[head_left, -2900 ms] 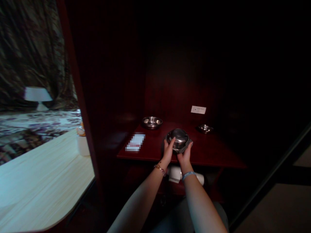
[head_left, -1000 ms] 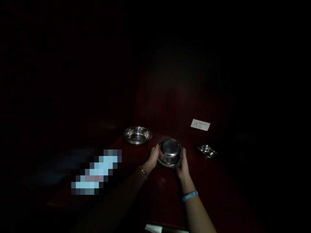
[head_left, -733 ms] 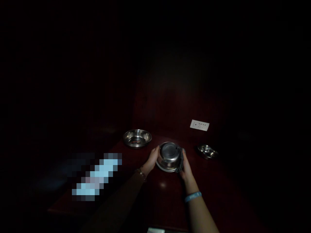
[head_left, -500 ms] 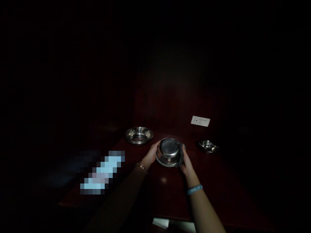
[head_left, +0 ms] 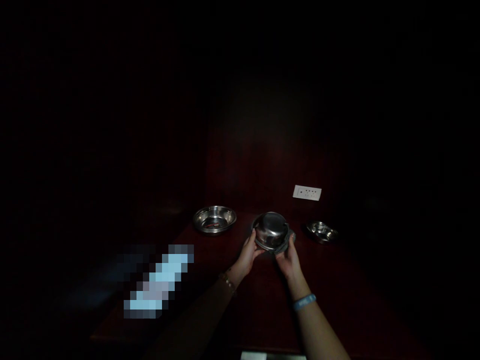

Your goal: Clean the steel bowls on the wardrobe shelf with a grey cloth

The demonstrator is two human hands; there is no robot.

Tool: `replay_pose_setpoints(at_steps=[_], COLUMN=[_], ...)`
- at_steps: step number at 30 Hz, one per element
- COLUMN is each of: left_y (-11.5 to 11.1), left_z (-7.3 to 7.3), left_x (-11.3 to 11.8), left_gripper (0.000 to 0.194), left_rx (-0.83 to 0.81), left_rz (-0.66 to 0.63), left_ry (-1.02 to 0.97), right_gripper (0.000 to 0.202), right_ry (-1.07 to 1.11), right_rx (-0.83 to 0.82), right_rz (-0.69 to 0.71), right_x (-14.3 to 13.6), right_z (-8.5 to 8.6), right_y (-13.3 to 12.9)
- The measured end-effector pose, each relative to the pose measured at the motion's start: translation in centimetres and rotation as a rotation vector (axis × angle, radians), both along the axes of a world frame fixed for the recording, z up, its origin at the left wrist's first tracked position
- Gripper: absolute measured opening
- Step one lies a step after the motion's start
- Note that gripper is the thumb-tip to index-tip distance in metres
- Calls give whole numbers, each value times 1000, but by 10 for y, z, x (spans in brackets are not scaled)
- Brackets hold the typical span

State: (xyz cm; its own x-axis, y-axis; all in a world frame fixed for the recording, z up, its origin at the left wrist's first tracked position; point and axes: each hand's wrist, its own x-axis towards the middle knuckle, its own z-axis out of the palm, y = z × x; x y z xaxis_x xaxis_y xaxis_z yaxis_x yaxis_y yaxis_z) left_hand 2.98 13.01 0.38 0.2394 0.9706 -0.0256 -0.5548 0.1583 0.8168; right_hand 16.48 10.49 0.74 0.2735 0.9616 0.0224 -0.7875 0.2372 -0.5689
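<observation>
An upside-down metal bowl (head_left: 270,229) is held above the dark red table between both hands. My left hand (head_left: 247,252) grips its left rim, thumb on the outer side and fingers below. A dark grey cloth (head_left: 285,244) lies against the bowl's lower right side, and my right hand (head_left: 288,257) presses it there, closed on cloth and rim. How far the cloth reaches under the bowl is hidden.
A larger metal bowl (head_left: 215,220) with small items inside stands at the back left. A smaller metal dish (head_left: 322,232) lies at the right. A blurred bright screen (head_left: 161,285) is at the left, and a white socket plate (head_left: 307,192) is on the back wall.
The held bowl has moved a little to the right and turned. My left hand has shifted to its lower left rim. The view has tilted slightly, so the other things appear lower.
</observation>
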Motion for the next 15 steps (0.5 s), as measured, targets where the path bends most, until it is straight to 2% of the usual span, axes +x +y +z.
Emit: replay_pose_setpoints(at_steps=[6, 9, 12, 15], left_y=[9, 17, 18, 13], left_z=[1, 2, 4, 9], left_x=[-4, -12, -14, -12], left_gripper=[37, 35, 28, 38], left_rx=[-63, -50, -112, -167], left_rz=[266, 348, 284, 68], left_ry=[-49, -25, 2, -108], right_gripper=[32, 33, 34, 34], right_ry=[-129, -170, -171, -121], right_rx=[-3, -30, -56, -58], right_rz=[124, 162, 149, 72], right_x=[-16, -20, -17, -9], right_z=[3, -1, -5, -8], right_y=[-11, -11, -9, -6])
